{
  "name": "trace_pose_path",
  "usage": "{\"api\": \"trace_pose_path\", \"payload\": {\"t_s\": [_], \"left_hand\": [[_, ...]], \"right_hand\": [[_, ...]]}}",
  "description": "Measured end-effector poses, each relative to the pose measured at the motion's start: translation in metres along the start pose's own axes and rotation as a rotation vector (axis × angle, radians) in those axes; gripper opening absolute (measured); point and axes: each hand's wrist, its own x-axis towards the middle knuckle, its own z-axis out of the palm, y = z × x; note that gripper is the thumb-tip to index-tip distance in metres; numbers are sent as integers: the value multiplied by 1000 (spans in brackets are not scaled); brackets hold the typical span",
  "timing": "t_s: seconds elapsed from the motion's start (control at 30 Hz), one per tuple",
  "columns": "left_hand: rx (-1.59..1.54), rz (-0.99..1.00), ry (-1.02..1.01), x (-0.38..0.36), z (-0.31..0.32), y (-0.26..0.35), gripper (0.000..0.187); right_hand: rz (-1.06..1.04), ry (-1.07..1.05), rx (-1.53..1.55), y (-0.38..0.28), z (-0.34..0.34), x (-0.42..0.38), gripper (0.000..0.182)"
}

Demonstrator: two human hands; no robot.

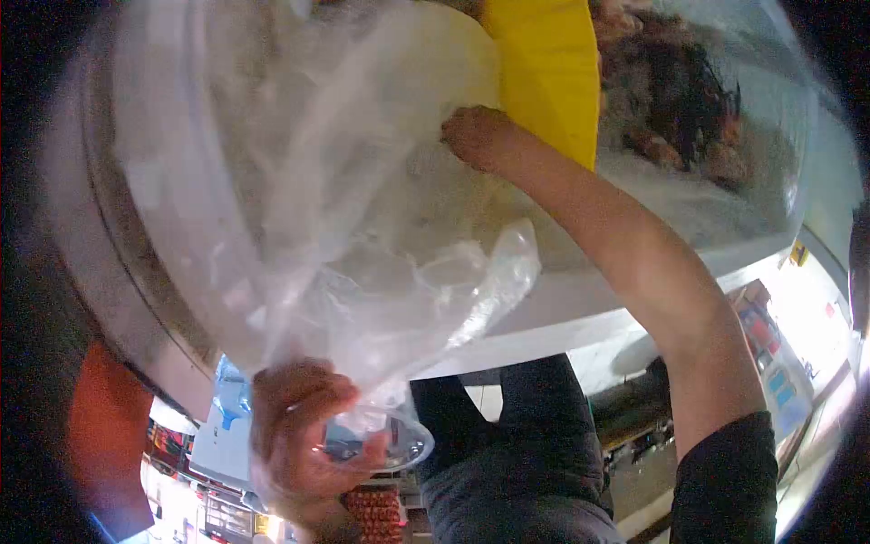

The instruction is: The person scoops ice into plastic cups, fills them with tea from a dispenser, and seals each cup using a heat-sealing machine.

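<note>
My left hand point(313, 422) is at the lower left, its blurred fingers bent round a clear plastic bag point(362, 308). The crumpled film spreads upward over a pale, cloudy surface point(362, 199). Farther up, my right hand point(476, 136) is closed in a fist, low over that surface beside the yellow sheet-like thing point(548, 82). Its fingertips are turned away, so what they hold, if anything, is hidden. The right forearm crosses in front of the yellow thing's lower edge.
Dark and reddish-brown lumps point(684, 100) lie at the upper right. A white rim point(562, 322) runs along the near side, above my dark trousers point(517, 453). An orange-red panel point(109, 435) stands at the far left, with shelves of goods point(222, 512) near the bottom.
</note>
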Motion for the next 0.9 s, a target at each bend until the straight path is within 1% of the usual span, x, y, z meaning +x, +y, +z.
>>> {"api": "trace_pose_path", "payload": {"t_s": [0.03, 0.07, 0.13, 0.2, 0.27, 0.33, 0.37, 0.4, 0.43, 0.47, 0.5, 0.53, 0.57, 0.63, 0.67, 0.7, 0.73, 0.77, 0.83, 0.87, 0.9], "left_hand": [[-16, 11, 68, 4, 5, 0, 46], [11, 13, 68, 10, 8, 9, 44], [-7, 41, 23, 13, 4, 4, 45], [-2, 65, -1, 17, 0, 4, 46], [37, 64, -76, 23, 2, 12, 48], [20, 21, -96, 23, 14, 25, 48], [0, -18, -114, 26, 17, 29, 47], [-2, -15, -126, 29, 25, 29, 47], [20, 19, -15, 31, 34, 27, 37], [33, 31, 34, 32, 36, 25, 32], [46, 43, 85, 32, 37, 24, 27], [53, 3, 50, 28, 32, 23, 34], [60, -37, 15, 26, 26, 23, 40], [72, -84, -22, 22, 20, 17, 47], [68, -73, -10, 21, 19, 13, 44], [60, -50, 7, 22, 20, 9, 41], [51, -24, 27, 22, 20, 3, 38], [45, -3, 45, 20, 19, -2, 35], [43, 16, 57, 21, 18, -5, 32], [95, -11, 52, 19, 17, -5, 32], [122, -26, 46, 11, 11, -13, 31]], "right_hand": [[22, 23, 41, 3, 2, -3, 33], [38, 2, 53, 11, 7, -6, 33], [-14, -75, 77, 23, 4, 1, 28], [-34, -94, 97, 28, 15, -2, 25], [-63, -122, 123, 27, 28, 0, 24], [81, -191, 142, 31, 42, -7, 25], [91, -196, 152, 33, 36, -9, 25], [94, -244, 186, 38, 29, -9, 25], [95, -289, 218, 41, 21, -9, 25], [96, -294, 228, 43, 18, -11, 25], [65, -276, 166, 48, 15, -12, 24], [27, -256, 101, 49, 14, -12, 24], [16, -259, 107, 49, 14, -10, 24], [-11, -224, 226, 42, 15, -6, 22], [-16, -228, 234, 34, 31, -3, 22], [-35, -109, 198, 27, 54, 3, 21], [-52, 13, 157, 17, 58, 7, 20], [-52, 16, 158, 9, 61, 12, 20], [-36, 15, 331, -3, 56, 20, 19], [-36, 15, 335, 2, 65, 36, 19], [-197, -3, 159, 4, 75, 57, 20]]}}
